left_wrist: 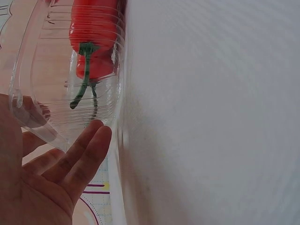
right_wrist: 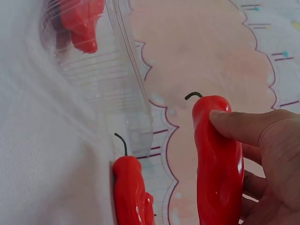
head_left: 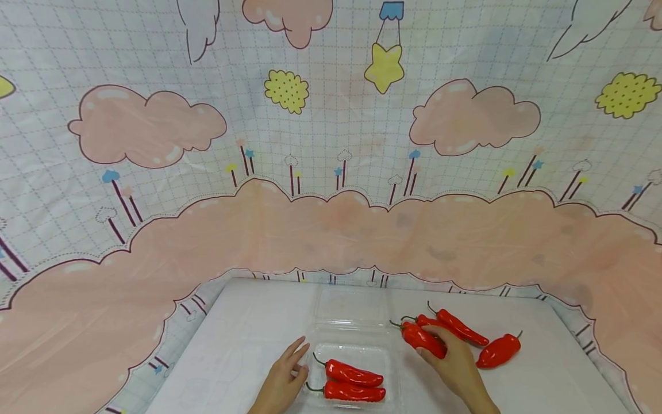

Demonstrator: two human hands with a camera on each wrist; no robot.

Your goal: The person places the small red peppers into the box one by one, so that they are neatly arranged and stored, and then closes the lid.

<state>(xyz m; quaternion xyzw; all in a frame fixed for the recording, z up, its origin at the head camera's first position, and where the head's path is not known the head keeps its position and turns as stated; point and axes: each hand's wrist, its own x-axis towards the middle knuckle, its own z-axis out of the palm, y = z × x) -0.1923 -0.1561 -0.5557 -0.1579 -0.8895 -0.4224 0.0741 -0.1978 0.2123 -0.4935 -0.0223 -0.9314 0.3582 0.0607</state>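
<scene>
My right hand grips a red pepper with a green stem, thumb on one side and fingers on the other. In the right wrist view, that pepper appears lifted off the table. A clear plastic clamshell box lies with its lid folded back. Two red peppers lie side by side in its base, stems toward the left. My left hand rests at the left edge of the base, fingers mostly straight. The left wrist view shows its fingertips by the box wall.
Two more red peppers lie just behind my right hand. Another red pepper sits apart on the right. The white tabletop ends against a patterned cloth hanging behind it.
</scene>
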